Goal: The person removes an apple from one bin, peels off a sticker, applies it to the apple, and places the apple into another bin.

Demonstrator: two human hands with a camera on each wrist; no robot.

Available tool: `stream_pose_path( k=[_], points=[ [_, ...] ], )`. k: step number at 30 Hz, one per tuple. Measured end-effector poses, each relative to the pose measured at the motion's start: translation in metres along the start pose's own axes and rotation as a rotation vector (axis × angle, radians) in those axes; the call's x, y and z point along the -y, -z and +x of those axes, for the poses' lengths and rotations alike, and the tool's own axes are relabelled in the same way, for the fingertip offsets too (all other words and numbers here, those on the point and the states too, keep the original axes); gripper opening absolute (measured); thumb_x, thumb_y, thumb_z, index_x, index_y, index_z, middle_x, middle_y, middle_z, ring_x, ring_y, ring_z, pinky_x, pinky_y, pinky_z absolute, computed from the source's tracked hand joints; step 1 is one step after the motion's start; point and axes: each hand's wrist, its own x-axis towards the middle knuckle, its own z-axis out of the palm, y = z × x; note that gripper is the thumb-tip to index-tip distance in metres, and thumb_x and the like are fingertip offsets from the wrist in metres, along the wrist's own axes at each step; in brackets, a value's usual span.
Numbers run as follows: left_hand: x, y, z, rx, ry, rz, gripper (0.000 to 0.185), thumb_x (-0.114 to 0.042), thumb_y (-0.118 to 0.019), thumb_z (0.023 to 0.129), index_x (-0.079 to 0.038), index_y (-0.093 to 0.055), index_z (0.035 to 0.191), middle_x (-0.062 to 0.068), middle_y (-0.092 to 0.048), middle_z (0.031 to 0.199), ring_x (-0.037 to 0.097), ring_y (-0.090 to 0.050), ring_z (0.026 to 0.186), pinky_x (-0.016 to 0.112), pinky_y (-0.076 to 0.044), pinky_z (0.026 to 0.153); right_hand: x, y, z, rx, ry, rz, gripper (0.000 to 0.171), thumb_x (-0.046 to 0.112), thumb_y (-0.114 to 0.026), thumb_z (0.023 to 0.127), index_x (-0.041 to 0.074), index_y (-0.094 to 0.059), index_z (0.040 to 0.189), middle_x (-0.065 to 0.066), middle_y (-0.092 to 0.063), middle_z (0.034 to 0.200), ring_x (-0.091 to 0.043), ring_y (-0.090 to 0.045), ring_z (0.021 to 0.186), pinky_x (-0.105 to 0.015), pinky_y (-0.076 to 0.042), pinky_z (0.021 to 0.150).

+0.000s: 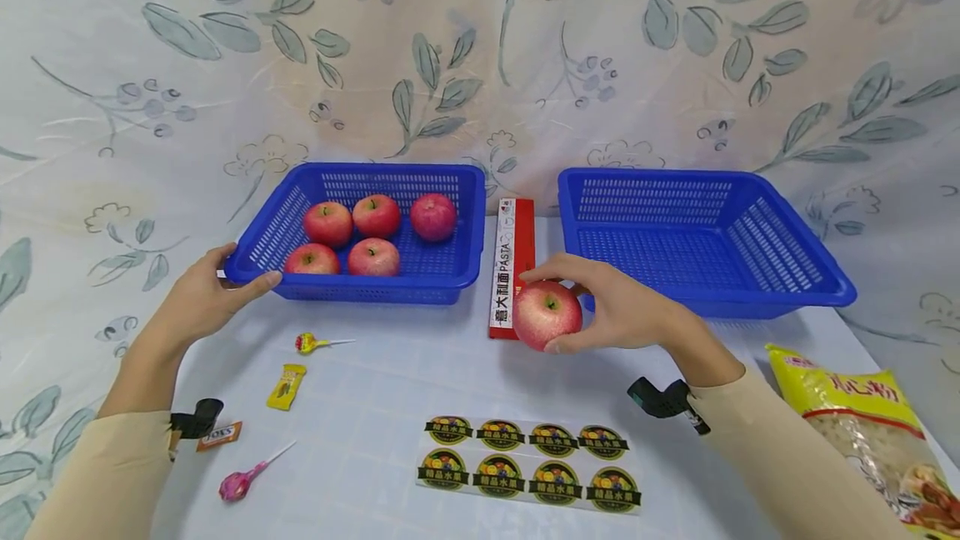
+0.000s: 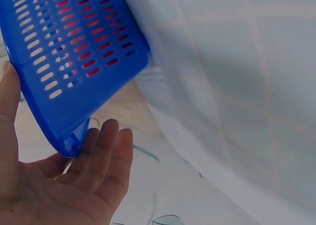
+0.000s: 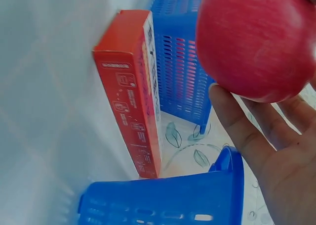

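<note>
Right hand [image 1: 622,311] grasps one apple [image 1: 546,313], fingers curled over the top and thumb beneath, low over the table [image 1: 390,373], in front of the pasta box [image 1: 512,265] and between the two baskets. Left hand [image 1: 202,294] clasps the near left corner of the left basket [image 1: 375,294], thumb along the rim, fingers underneath.

Left basket: five apples [image 1: 372,233] inside. Right basket [image 1: 750,294]: nothing visible in it. Judged from that, the held apple is the only one out of a basket, and the right basket has yet to receive any.

Nearby: sticker sheet [image 1: 528,461], two lollipops [image 1: 315,344], yellow sweet [image 1: 286,385], snack bag [image 1: 877,432].

Left wrist view alone shows the fingers [image 2: 101,158] lying nearly straight under the basket corner. Right wrist view alone shows the apple's underside seated against the palm, with the box's red side panel and both basket walls behind. Head view alone gives the apple count.
</note>
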Motion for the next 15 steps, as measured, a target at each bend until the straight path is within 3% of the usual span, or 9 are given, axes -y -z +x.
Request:
stream_pose_path(
  k=[4, 8, 15],
  points=[
    [-0.001, 0.000, -0.001, 0.007, -0.012, 0.007, 0.117, -0.068, -0.056, 0.095, 0.013, 0.000, 0.157, 0.047, -0.030, 0.147, 0.061, -0.040, 0.129, 0.073, -0.039, 0.102, -0.002, -0.007, -0.008, 0.018, 0.044, -0.003, 0.072, 0.035, -0.089, 0.080, 0.020, -0.057, 0.143, 0.005, -0.058, 0.137, -0.017, -0.055, 0.121, -0.035, -0.058, 0.090],
    [-0.004, -0.001, -0.003, -0.009, -0.050, 0.053, 0.111, -0.064, -0.054, 0.098, 0.015, -0.002, 0.156, 0.048, -0.026, 0.148, 0.063, -0.036, 0.130, 0.074, -0.039, 0.101, -0.005, -0.014, -0.016, 0.050, 0.030, -0.004, 0.073, 0.036, -0.089, 0.080, 0.019, -0.057, 0.143, 0.005, -0.058, 0.137, -0.016, -0.055, 0.122, -0.033, -0.058, 0.089],
    [-0.025, -0.007, -0.012, -0.060, -0.101, 0.130, 0.102, -0.057, -0.056, 0.101, 0.010, -0.006, 0.159, 0.048, -0.011, 0.153, 0.067, -0.023, 0.137, 0.080, -0.032, 0.099, -0.014, -0.022, -0.025, 0.077, 0.050, -0.036, 0.073, 0.036, -0.090, 0.080, 0.017, -0.058, 0.142, 0.006, -0.060, 0.135, -0.014, -0.056, 0.121, -0.035, -0.057, 0.093]
  ],
)
